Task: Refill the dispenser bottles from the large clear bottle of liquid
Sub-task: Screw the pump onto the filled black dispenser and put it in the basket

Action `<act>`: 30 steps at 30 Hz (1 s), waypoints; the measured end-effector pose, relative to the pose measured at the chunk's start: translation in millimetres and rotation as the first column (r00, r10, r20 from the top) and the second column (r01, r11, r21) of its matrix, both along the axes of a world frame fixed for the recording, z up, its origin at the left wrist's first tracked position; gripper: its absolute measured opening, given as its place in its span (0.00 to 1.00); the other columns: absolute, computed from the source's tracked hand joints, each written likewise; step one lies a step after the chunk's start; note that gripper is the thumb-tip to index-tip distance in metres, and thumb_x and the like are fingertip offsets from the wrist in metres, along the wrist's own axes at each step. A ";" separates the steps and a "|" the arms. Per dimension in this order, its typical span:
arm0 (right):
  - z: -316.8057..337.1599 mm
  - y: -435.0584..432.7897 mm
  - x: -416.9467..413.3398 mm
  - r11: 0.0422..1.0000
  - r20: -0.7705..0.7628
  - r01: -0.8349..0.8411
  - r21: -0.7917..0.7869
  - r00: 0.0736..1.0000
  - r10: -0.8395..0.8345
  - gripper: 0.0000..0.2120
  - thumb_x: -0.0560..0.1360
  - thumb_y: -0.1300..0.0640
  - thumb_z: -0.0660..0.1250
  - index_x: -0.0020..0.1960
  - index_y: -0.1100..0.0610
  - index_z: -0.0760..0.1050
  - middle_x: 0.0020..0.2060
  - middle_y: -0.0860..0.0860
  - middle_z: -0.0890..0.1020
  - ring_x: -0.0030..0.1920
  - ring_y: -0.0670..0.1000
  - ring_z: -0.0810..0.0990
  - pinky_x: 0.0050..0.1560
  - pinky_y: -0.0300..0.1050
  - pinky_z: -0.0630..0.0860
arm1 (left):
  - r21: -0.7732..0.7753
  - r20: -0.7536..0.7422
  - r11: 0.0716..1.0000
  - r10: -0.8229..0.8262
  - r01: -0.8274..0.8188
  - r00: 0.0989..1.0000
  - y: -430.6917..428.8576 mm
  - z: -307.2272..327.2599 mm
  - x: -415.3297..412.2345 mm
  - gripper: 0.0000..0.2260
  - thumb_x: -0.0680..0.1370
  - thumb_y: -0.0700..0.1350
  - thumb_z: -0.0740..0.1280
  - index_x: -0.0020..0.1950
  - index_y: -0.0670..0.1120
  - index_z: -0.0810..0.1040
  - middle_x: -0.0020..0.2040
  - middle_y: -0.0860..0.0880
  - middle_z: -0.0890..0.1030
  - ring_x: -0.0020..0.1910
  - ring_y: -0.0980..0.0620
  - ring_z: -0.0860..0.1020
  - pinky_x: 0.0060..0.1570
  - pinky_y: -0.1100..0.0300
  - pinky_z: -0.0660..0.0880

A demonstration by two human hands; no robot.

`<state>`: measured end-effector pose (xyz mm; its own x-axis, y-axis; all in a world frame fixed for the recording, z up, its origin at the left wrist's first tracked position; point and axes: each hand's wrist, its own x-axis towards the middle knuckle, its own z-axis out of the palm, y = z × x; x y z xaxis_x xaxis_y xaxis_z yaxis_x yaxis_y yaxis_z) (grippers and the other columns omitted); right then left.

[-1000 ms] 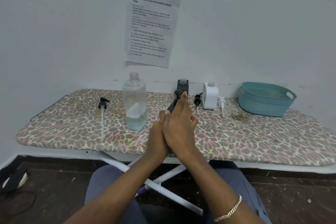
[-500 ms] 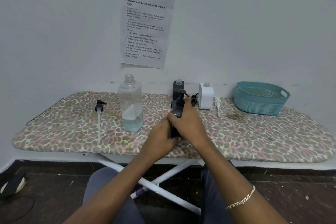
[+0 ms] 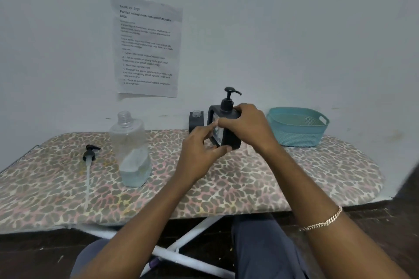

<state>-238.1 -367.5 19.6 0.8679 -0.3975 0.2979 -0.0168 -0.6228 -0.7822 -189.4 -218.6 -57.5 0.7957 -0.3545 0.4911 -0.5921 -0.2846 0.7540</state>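
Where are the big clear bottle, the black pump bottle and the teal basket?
large clear bottle (image 3: 130, 149): head view, middle of its body.
black dispenser bottle (image 3: 226, 103): head view, on its pump collar.
teal basket (image 3: 299, 136): head view, on its front wall.
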 end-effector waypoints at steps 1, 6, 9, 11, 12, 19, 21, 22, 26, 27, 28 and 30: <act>10.2 -9.6 1.0 1.000 0.007 0.012 -0.008 1.000 -0.012 0.17 0.70 0.45 0.78 0.51 0.56 0.80 0.43 0.48 0.84 0.41 0.45 0.81 0.35 0.42 0.72 | -0.011 0.005 1.000 -0.015 0.015 1.000 -12.0 8.7 4.0 0.36 0.71 0.54 0.82 0.77 0.48 0.74 0.65 0.51 0.80 0.63 0.55 0.78 0.64 0.59 0.76; 55.3 -65.5 5.1 0.996 0.049 0.089 -0.023 0.995 -0.088 0.18 0.70 0.48 0.78 0.53 0.58 0.79 0.45 0.50 0.83 0.43 0.46 0.82 0.36 0.41 0.72 | -0.010 0.057 0.996 -0.090 0.091 0.994 -77.3 53.1 22.8 0.32 0.72 0.52 0.81 0.74 0.48 0.77 0.63 0.50 0.80 0.62 0.54 0.79 0.63 0.58 0.75; 77.3 -102.2 7.4 0.987 0.082 0.150 -0.050 0.986 -0.146 0.18 0.70 0.48 0.78 0.52 0.59 0.79 0.44 0.50 0.83 0.43 0.46 0.82 0.35 0.42 0.72 | -0.040 0.059 0.988 -0.146 0.148 0.988 -118.8 77.9 29.1 0.28 0.71 0.49 0.82 0.70 0.47 0.80 0.59 0.51 0.80 0.59 0.53 0.80 0.59 0.58 0.76; 88.1 -128.0 9.5 0.979 0.092 0.194 -0.061 0.978 -0.188 0.17 0.70 0.48 0.77 0.51 0.59 0.79 0.42 0.49 0.83 0.40 0.44 0.80 0.34 0.41 0.71 | -0.042 0.057 0.982 -0.182 0.184 0.982 -148.6 90.9 33.6 0.25 0.70 0.48 0.82 0.66 0.50 0.81 0.58 0.50 0.81 0.58 0.50 0.81 0.58 0.55 0.78; 92.1 -140.8 10.8 0.975 0.093 0.215 -0.064 0.974 -0.208 0.17 0.70 0.48 0.77 0.51 0.60 0.79 0.41 0.49 0.82 0.39 0.44 0.80 0.34 0.41 0.70 | -0.038 0.059 0.979 -0.199 0.202 0.978 -163.2 95.6 36.5 0.23 0.70 0.47 0.82 0.63 0.52 0.80 0.59 0.49 0.82 0.58 0.49 0.81 0.58 0.53 0.79; 87.0 -226.9 23.1 0.942 0.059 0.327 -0.074 0.945 -0.323 0.18 0.70 0.47 0.77 0.44 0.61 0.77 0.36 0.51 0.81 0.36 0.50 0.78 0.33 0.43 0.70 | 0.028 -0.018 0.946 -0.323 0.324 0.946 -254.4 100.2 61.9 0.23 0.70 0.43 0.80 0.62 0.48 0.77 0.53 0.54 0.82 0.55 0.49 0.83 0.56 0.50 0.81; 74.4 -247.4 26.9 0.937 0.031 0.341 -0.075 0.940 -0.339 0.19 0.70 0.46 0.78 0.42 0.61 0.76 0.35 0.52 0.80 0.34 0.50 0.78 0.33 0.43 0.70 | 0.059 -0.063 0.931 -0.356 0.360 0.932 -274.1 91.8 70.2 0.23 0.70 0.44 0.80 0.61 0.50 0.75 0.50 0.56 0.81 0.54 0.48 0.83 0.55 0.49 0.82; 66.7 -256.6 28.7 0.935 0.020 0.347 -0.073 0.938 -0.346 0.19 0.70 0.46 0.79 0.42 0.61 0.76 0.35 0.52 0.80 0.34 0.49 0.77 0.32 0.43 0.70 | 0.077 -0.083 0.925 -0.367 0.373 0.927 -283.4 86.6 74.3 0.23 0.70 0.44 0.80 0.61 0.50 0.75 0.50 0.54 0.82 0.53 0.47 0.84 0.54 0.47 0.82; 31.1 -285.8 36.3 0.925 -0.023 0.377 -0.047 0.925 -0.379 0.19 0.70 0.47 0.79 0.42 0.61 0.77 0.35 0.52 0.80 0.33 0.49 0.77 0.32 0.43 0.70 | 0.142 -0.145 0.900 -0.394 0.413 0.908 -313.3 64.2 88.0 0.24 0.69 0.42 0.80 0.60 0.49 0.74 0.52 0.43 0.84 0.49 0.43 0.84 0.52 0.45 0.82; 21.9 -291.4 38.7 0.923 -0.039 0.382 -0.047 0.923 -0.383 0.18 0.69 0.48 0.79 0.43 0.61 0.77 0.35 0.52 0.80 0.34 0.49 0.77 0.32 0.43 0.70 | 0.157 -0.162 0.893 -0.397 0.421 0.903 -319.3 58.5 90.5 0.25 0.68 0.41 0.81 0.59 0.48 0.73 0.51 0.43 0.84 0.47 0.43 0.84 0.50 0.47 0.82; 12.6 -296.1 41.2 0.922 -0.058 0.384 -0.049 0.921 -0.386 0.17 0.69 0.49 0.78 0.44 0.62 0.77 0.36 0.52 0.81 0.34 0.49 0.77 0.32 0.43 0.70 | 0.172 -0.180 0.886 -0.400 0.430 0.898 -324.6 52.6 93.0 0.25 0.68 0.41 0.81 0.59 0.47 0.72 0.50 0.42 0.84 0.44 0.45 0.84 0.47 0.49 0.82; -4.6 -302.8 44.4 0.921 -0.093 0.385 -0.053 0.917 -0.389 0.16 0.69 0.51 0.77 0.46 0.62 0.78 0.38 0.52 0.81 0.36 0.49 0.78 0.33 0.44 0.72 | 0.204 -0.216 0.872 -0.404 0.446 0.889 -333.7 40.9 96.8 0.26 0.67 0.40 0.82 0.57 0.47 0.71 0.49 0.42 0.84 0.39 0.49 0.81 0.45 0.50 0.81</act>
<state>-193.7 -670.3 15.0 0.6740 -0.6998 0.2365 -0.3383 -0.5770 -0.7434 -92.6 -552.3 -16.5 0.6011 -0.7669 0.2247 -0.5730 -0.2177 0.7901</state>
